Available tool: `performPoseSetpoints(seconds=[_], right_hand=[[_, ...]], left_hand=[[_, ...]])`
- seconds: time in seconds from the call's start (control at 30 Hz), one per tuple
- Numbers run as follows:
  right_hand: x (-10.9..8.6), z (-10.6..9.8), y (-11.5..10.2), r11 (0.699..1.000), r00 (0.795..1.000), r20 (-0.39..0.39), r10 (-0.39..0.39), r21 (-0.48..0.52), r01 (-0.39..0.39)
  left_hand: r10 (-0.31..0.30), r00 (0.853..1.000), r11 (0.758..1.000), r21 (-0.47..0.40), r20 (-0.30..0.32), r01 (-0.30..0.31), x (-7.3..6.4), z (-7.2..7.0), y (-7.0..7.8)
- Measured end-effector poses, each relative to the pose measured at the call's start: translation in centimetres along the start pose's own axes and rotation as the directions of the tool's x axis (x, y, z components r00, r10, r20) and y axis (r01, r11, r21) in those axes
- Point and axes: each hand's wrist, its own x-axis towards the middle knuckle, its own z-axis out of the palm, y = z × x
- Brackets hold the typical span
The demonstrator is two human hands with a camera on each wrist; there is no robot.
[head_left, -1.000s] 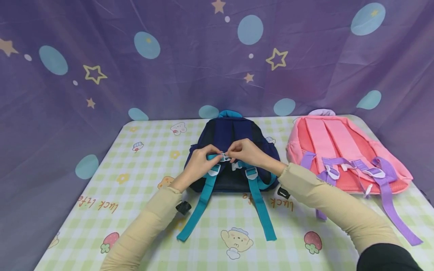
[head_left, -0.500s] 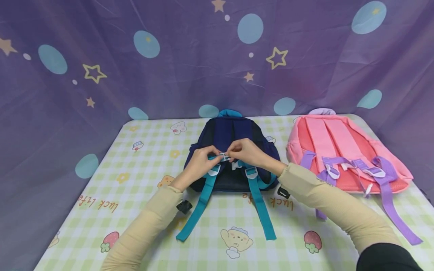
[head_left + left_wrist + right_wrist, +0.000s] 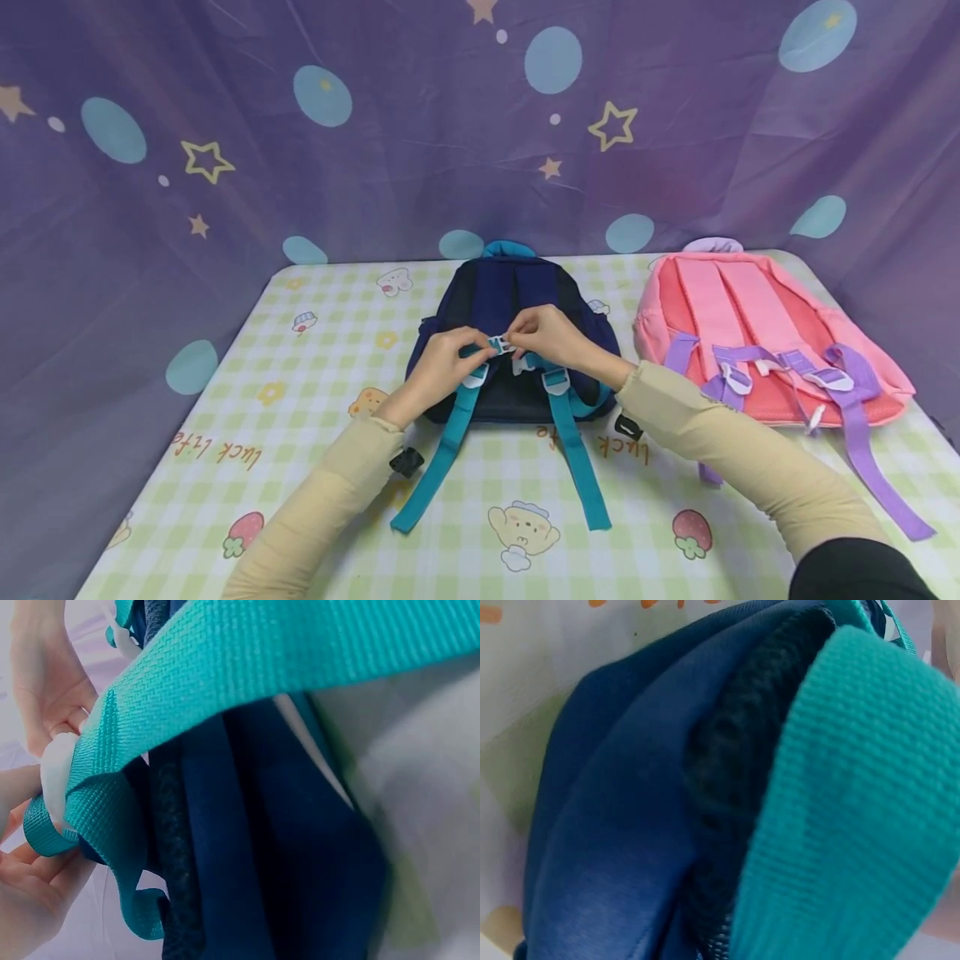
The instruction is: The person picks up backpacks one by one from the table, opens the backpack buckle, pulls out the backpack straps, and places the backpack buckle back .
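A navy backpack (image 3: 517,292) lies on the table with its shoulder straps facing up. Over its middle, both hands meet at a small white buckle (image 3: 501,343). My left hand (image 3: 442,362) pinches the teal strap right beside the buckle, between thumb and fingertips. The right hand (image 3: 551,335) pinches the buckle's other end. Just below the right fingers, a second white buckle part (image 3: 521,365) sits on the opposite strap. A teal strap (image 3: 195,682) crosses the left wrist view in front of fingers and a white plastic piece. Teal webbing (image 3: 855,802) hides most of the right hand in the right wrist view.
To the right lies a pink backpack (image 3: 735,308) with purple straps (image 3: 862,458) and white buckles. Two teal strap ends (image 3: 577,467) trail toward the front of the checked tablecloth (image 3: 315,467). A purple curtain (image 3: 420,150) hangs behind the table.
The hands and the buckle have shifted slightly to the right. More of the white buckle shows between the fingertips now. The backpacks stay where they were.
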Motion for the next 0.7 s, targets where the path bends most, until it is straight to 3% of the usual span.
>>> performPoseSetpoints(seconds=[0.33, 0.57, 0.7], right_hand=[[-0.15, 0.23, 0.13, 1.0, 1.0, -0.023, -0.007, 0.004, 0.007], [-0.09, 0.49, 0.06, 1.0, 0.999, -0.051, 0.004, 0.009, -0.003], [-0.14, 0.68, 0.15, 0.999, 0.999, -0.05, -0.018, 0.031, 0.02]], left_hand=[[0.115, 0.993, 0.99, 0.083, 0.001, -0.114, -0.41, 0.0, 0.11], [0.279, 0.96, 0.942, 0.197, -0.016, -0.27, -0.56, 0.14, -0.12], [0.308, 0.951, 0.927, 0.231, -0.017, -0.295, -0.57, 0.18, -0.12]])
